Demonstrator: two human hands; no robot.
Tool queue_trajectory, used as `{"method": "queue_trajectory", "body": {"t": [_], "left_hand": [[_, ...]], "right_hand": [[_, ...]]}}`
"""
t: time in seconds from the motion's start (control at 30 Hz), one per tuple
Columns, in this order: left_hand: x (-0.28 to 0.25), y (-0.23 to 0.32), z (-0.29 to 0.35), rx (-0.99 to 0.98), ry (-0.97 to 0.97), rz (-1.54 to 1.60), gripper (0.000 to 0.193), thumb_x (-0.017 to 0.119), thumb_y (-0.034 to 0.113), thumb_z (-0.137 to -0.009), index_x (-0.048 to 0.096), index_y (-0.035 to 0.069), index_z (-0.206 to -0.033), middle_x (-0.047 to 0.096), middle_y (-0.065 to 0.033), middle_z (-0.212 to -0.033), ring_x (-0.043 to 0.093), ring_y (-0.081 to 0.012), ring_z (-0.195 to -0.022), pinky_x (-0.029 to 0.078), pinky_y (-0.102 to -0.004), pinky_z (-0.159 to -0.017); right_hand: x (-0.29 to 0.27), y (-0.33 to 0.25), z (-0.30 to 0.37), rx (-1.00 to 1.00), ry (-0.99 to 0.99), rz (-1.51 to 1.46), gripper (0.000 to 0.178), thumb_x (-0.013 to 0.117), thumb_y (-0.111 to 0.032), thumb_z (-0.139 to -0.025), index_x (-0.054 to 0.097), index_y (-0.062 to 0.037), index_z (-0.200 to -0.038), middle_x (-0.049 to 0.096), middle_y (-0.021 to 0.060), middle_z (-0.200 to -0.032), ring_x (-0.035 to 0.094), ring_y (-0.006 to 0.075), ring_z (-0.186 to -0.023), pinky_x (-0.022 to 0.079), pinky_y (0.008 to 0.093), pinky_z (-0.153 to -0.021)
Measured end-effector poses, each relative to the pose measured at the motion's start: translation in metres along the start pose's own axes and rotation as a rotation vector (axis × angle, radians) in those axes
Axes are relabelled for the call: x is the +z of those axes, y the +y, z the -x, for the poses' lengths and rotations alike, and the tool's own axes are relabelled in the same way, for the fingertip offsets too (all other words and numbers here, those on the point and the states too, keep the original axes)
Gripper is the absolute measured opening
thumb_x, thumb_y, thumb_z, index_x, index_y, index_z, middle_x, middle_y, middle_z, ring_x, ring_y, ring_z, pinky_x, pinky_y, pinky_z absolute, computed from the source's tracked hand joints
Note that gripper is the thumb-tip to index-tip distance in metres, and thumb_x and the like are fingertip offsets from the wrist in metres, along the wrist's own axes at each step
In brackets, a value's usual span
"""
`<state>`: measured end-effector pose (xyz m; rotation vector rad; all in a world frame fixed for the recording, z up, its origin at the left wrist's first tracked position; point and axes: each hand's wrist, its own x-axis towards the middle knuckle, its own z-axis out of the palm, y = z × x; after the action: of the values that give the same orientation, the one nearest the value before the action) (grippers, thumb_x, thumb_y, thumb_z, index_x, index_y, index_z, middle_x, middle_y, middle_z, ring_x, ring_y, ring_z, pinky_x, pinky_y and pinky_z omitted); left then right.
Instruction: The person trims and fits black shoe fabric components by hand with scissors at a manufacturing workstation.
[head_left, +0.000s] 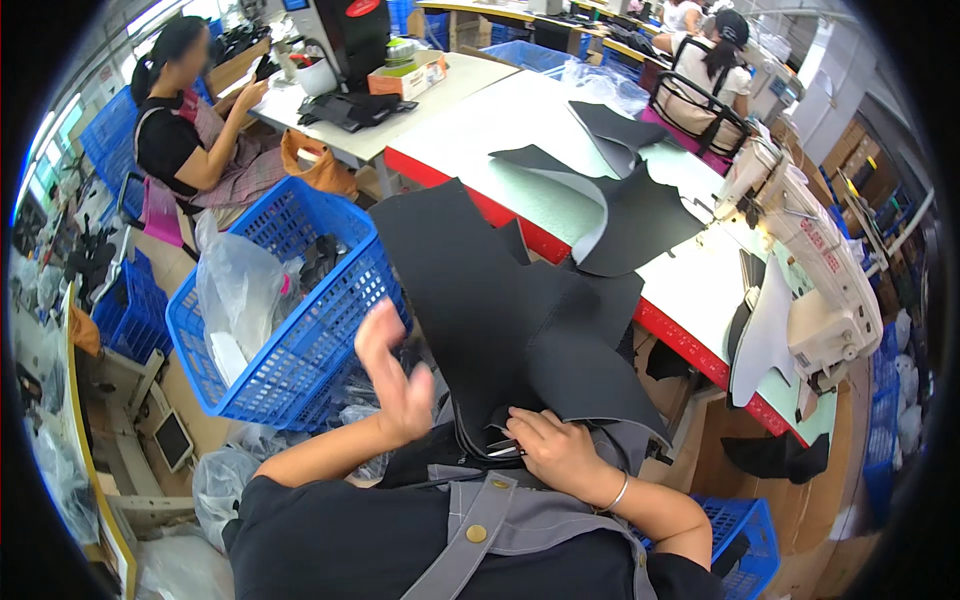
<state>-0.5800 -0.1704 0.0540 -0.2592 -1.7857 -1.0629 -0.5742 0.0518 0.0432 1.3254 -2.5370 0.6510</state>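
While a blue plastic basket (310, 370) stands at left, my left hand (395, 375), raised beside it, holds nothing, its fingers spread. Black fabric panels (480, 290) lie before me, reaching the sewing table (690, 275) at its red edge; a stitch-like line suggests some joining done. My right hand (560, 455) pinches their lower edge. Work looks unfinished: loose panels (650, 220) lie beyond the red edge, left of the sewing machine (815, 250).

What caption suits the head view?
Right hand on large black flexible sheets, blurred left hand raised open near a blue perforated plastic basket.
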Motion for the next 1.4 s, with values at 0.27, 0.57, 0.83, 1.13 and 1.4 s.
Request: {"method": "queue_trajectory", "body": {"t": [0.27, 0.57, 0.83, 1.13, 1.4], "left_hand": [[0.054, 0.014, -0.002, 0.070, -1.017, -0.180, 0.080, 0.063, 0.039, -0.080, 0.025, 0.002, -0.141, 0.019, -0.0216, -0.147, 0.016, -0.0389, -0.137, 0.013, -0.0548, -0.108], [0.058, 0.006, -0.005, 0.212, -1.242, -0.211, 0.111, 0.071, 0.057, -0.064, 0.019, -0.005, -0.140, 0.014, -0.0217, -0.149, 0.012, -0.0378, -0.139, 0.011, -0.0591, -0.107], [0.053, 0.007, 0.003, 0.227, -1.268, -0.269, 0.119, 0.071, 0.059, -0.062, 0.013, -0.009, -0.140, 0.011, -0.0247, -0.149, 0.010, -0.0400, -0.138, 0.009, -0.0599, -0.106], [0.054, 0.003, 0.007, 0.210, -1.258, -0.272, 0.120, 0.072, 0.059, -0.060, 0.014, -0.007, -0.141, 0.012, -0.0226, -0.149, 0.010, -0.0373, -0.139, 0.009, -0.0584, -0.107], [0.059, -0.006, 0.007, 0.136, -1.390, -0.199, 0.128, 0.072, 0.065, -0.055, 0.010, -0.002, -0.143, 0.009, -0.0187, -0.151, 0.007, -0.0398, -0.139, 0.010, -0.0636, -0.105]], "right_hand": [[-0.037, 0.016, 0.018, 0.051, 0.331, -0.164, 0.028, 0.067, -0.004, -0.070, 0.061, -0.0020, -0.097, 0.065, 0.0122, -0.091, 0.064, 0.0255, -0.073, 0.052, 0.0323, -0.064], [-0.054, 0.096, 0.009, 0.478, 0.874, -1.345, 0.040, 0.048, -0.031, -0.093, 0.052, 0.0047, -0.111, 0.063, 0.0073, -0.087, 0.063, 0.0153, -0.076, 0.038, 0.0202, -0.044], [-0.025, 0.151, -0.001, 0.651, 0.696, -0.911, 0.031, 0.053, -0.014, -0.090, 0.052, 0.0052, -0.114, 0.060, 0.0182, -0.106, 0.061, 0.0229, -0.096, 0.049, 0.0275, -0.084], [0.010, 0.135, -0.012, 0.807, 0.677, -1.399, 0.037, 0.070, -0.013, -0.079, 0.054, 0.0030, -0.109, 0.063, 0.0081, -0.096, 0.060, 0.0144, -0.083, 0.050, 0.0277, -0.072], [0.042, 0.092, 0.068, 1.385, 0.877, -1.331, 0.037, 0.068, -0.005, -0.077, 0.057, -0.0016, -0.112, 0.064, 0.0087, -0.099, 0.064, 0.0190, -0.082, 0.052, 0.0284, -0.069]]}}
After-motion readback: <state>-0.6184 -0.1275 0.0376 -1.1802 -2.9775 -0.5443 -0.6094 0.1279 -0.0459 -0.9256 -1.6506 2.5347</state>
